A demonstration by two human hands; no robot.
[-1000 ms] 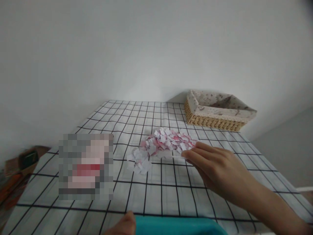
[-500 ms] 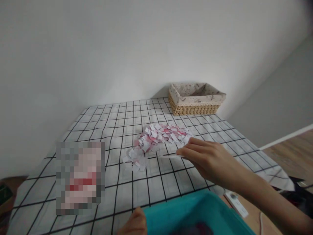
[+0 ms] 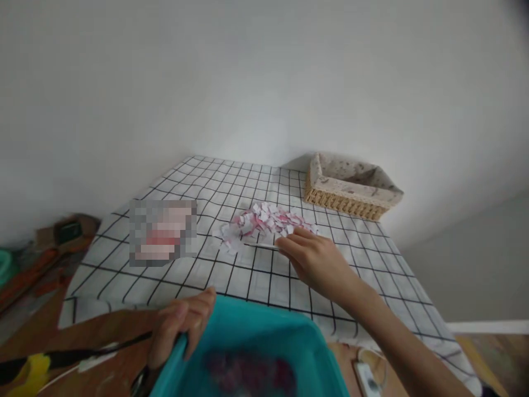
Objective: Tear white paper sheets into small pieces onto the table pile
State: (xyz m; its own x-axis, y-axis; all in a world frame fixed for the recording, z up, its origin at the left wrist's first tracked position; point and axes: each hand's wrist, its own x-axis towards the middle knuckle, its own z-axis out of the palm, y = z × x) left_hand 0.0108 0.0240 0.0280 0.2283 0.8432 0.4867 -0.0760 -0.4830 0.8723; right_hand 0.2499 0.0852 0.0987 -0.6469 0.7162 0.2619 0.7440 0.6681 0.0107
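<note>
My left hand (image 3: 184,322) is closed over the left rim of a teal plastic bin (image 3: 268,320) at the table's front edge. Dark reddish contents (image 3: 248,372) lie blurred in the bin. Over the tablecloth, my right hand (image 3: 316,259) pinches a thin, flat white piece (image 3: 261,246), seen almost edge-on; it looks like a card or stiff paper, but I cannot tell which. This piece is at the near side of a spread heap of torn paper scraps (image 3: 266,218), white with some pink and red.
A black-and-white checked cloth (image 3: 231,176) covers the table. Towards the back right stands a lined wicker basket (image 3: 351,204). A pixelated pinkish item (image 3: 163,234) lies at left. Below the table are a power strip (image 3: 367,380) and several objects on the floor.
The view has tilted down and shifted, showing more of the bin and my left hand on its rim. My right hand, with the white piece, is slightly further left along the scraps.
</note>
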